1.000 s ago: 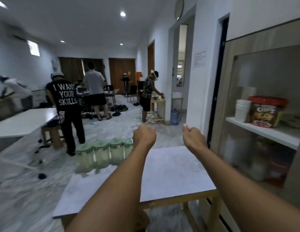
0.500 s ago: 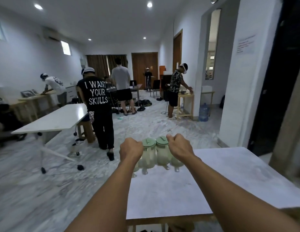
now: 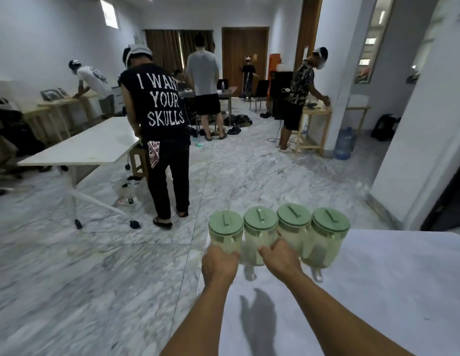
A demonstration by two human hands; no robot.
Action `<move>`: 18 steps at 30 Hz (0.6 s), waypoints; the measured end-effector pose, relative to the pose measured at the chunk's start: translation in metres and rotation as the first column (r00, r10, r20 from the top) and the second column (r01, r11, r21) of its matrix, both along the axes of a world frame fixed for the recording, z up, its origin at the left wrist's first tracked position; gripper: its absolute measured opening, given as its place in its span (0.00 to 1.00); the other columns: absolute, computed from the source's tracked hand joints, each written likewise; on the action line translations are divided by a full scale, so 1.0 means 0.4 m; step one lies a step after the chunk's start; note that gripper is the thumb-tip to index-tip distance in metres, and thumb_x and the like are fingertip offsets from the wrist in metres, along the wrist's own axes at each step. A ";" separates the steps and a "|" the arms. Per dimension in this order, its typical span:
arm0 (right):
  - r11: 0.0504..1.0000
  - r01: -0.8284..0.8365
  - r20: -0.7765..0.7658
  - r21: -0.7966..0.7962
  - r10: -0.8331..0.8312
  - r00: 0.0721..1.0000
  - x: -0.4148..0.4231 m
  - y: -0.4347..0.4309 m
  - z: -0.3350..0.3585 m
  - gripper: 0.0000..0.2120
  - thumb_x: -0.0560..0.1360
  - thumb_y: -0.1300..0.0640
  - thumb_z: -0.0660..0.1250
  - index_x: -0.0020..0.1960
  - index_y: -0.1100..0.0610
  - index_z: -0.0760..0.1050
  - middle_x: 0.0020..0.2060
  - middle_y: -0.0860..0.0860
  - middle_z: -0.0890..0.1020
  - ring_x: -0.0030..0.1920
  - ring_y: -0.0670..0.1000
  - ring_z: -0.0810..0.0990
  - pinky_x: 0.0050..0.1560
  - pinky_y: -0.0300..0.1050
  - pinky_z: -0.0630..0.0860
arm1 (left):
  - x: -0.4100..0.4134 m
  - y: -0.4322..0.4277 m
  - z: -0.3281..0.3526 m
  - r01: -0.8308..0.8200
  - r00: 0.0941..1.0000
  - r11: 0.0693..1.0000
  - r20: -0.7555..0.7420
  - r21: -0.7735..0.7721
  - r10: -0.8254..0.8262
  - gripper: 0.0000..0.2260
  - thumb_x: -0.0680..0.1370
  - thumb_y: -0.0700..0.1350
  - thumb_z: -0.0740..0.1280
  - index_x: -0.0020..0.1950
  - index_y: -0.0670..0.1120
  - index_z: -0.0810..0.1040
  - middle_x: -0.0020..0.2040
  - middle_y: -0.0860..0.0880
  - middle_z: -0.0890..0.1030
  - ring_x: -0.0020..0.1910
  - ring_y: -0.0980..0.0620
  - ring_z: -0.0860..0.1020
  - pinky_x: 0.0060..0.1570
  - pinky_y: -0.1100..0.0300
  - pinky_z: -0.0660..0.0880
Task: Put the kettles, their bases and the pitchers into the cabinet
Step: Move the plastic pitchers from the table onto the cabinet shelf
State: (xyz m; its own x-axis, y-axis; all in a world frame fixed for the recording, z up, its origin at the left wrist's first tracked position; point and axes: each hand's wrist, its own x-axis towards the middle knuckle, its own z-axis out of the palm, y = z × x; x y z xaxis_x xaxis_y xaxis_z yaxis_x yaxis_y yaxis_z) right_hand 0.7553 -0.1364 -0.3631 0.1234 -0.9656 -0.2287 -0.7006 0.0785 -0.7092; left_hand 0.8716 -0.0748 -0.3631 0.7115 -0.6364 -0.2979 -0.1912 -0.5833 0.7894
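Several clear pitchers with green lids stand in a row at the far left corner of the white table (image 3: 378, 291). My left hand (image 3: 219, 263) is curled at the handle side of the leftmost pitcher (image 3: 225, 231). My right hand (image 3: 280, 258) is curled at the handle side of the third pitcher (image 3: 294, 224). The second pitcher (image 3: 259, 232) and the rightmost pitcher (image 3: 326, 235) show their handles free, pointing toward me. No kettle, base or cabinet is in view.
A person in a black shirt (image 3: 159, 129) stands on the marble floor just left of the table. A white folding table (image 3: 90, 147) is further left. A white pillar (image 3: 424, 124) rises at the right. Other people work at wooden tables farther back.
My view swung left, away from the cabinet, and came closer to the pitchers. Both hands dropped from in front of the row onto two pitchers' handles.
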 end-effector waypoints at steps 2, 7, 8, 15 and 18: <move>0.999 0.020 0.025 0.046 -0.021 0.999 0.029 -0.044 -0.039 0.14 0.76 0.52 0.68 0.56 0.60 0.79 0.54 0.57 0.84 0.56 0.59 0.81 0.46 0.41 0.68 | 0.015 -0.046 -0.037 0.012 0.999 1.000 -0.032 0.012 -0.012 0.22 0.74 0.50 0.70 0.63 0.41 0.74 0.60 0.42 0.80 0.59 0.41 0.78 0.52 0.55 0.75; 0.988 0.092 0.075 0.122 -0.101 0.992 0.093 -0.100 -0.087 0.17 0.76 0.48 0.69 0.56 0.60 0.78 0.53 0.57 0.83 0.57 0.60 0.81 0.49 0.44 0.70 | 0.061 -0.125 -0.124 0.062 0.989 0.998 -0.135 -0.004 -0.062 0.11 0.73 0.52 0.68 0.44 0.44 0.79 0.44 0.45 0.83 0.49 0.41 0.81 0.45 0.56 0.74; 0.986 0.098 0.087 0.134 -0.110 0.990 0.103 -0.103 -0.092 0.17 0.77 0.48 0.68 0.56 0.61 0.77 0.54 0.59 0.82 0.57 0.61 0.80 0.50 0.45 0.72 | 0.068 -0.132 -0.135 0.062 0.985 0.998 -0.159 -0.017 -0.064 0.10 0.73 0.50 0.68 0.36 0.45 0.76 0.38 0.46 0.81 0.44 0.42 0.80 0.42 0.57 0.72; 0.957 0.198 0.286 0.214 -0.255 0.924 0.150 -0.044 -0.078 0.08 0.78 0.54 0.68 0.44 0.56 0.71 0.43 0.54 0.76 0.40 0.51 0.74 0.48 0.50 0.75 | 0.136 -0.132 -0.128 0.139 0.958 0.983 -0.233 -0.119 -0.164 0.13 0.74 0.41 0.66 0.30 0.46 0.69 0.32 0.46 0.74 0.33 0.46 0.72 0.35 0.57 0.66; 0.920 0.286 0.339 0.269 -0.369 0.866 0.152 0.037 -0.030 0.10 0.79 0.53 0.66 0.53 0.60 0.72 0.49 0.61 0.76 0.49 0.58 0.77 0.56 0.59 0.78 | 0.179 -0.098 -0.085 0.233 0.933 0.953 -0.233 -0.195 -0.276 0.08 0.75 0.42 0.65 0.35 0.43 0.76 0.37 0.42 0.79 0.36 0.45 0.75 0.37 0.58 0.70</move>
State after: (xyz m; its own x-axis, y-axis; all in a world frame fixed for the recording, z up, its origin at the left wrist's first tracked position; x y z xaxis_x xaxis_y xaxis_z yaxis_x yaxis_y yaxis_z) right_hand 0.8161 -0.1215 -0.3752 -0.0759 -0.9025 -0.4239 -0.2928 0.4266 -0.8558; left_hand 0.9431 -0.1140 -0.3972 0.4332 -0.8405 -0.3255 -0.0962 -0.4022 0.9105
